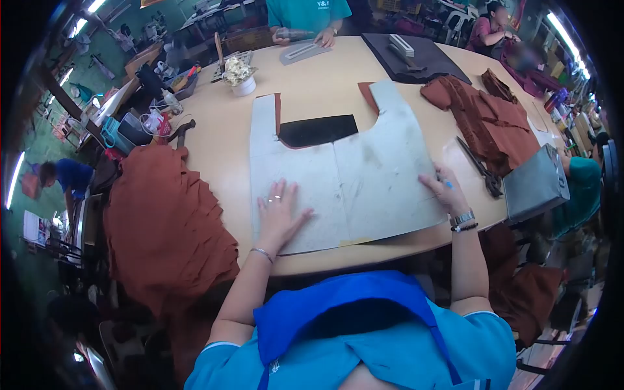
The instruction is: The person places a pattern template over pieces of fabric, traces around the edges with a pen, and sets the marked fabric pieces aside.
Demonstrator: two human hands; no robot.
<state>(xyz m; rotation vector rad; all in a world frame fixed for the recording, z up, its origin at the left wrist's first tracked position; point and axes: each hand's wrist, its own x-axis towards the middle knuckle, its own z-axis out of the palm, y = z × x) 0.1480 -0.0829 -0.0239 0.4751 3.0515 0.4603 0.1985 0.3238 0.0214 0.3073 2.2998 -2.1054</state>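
A large pale grey pattern sheet (344,188) with a U-shaped cutout lies on the table in front of me. Brown leather shows from under it along the cutout, and a black piece (318,130) is visible inside the opening. My left hand (281,213) rests flat on the left part of the sheet, fingers spread. At the sheet's right edge is my right hand (444,188), fingers curled around what looks like a slim pen (448,184) with a blue end; most of it is hidden.
Stacked brown leather (169,227) hangs over the table's left side, near a hammer (183,133). On the right are scissors (484,170), more brown leather (500,127) and a grey box (537,184). A white pot (244,86) stands at the back. Across the table a co-worker (309,19) handles a tool.
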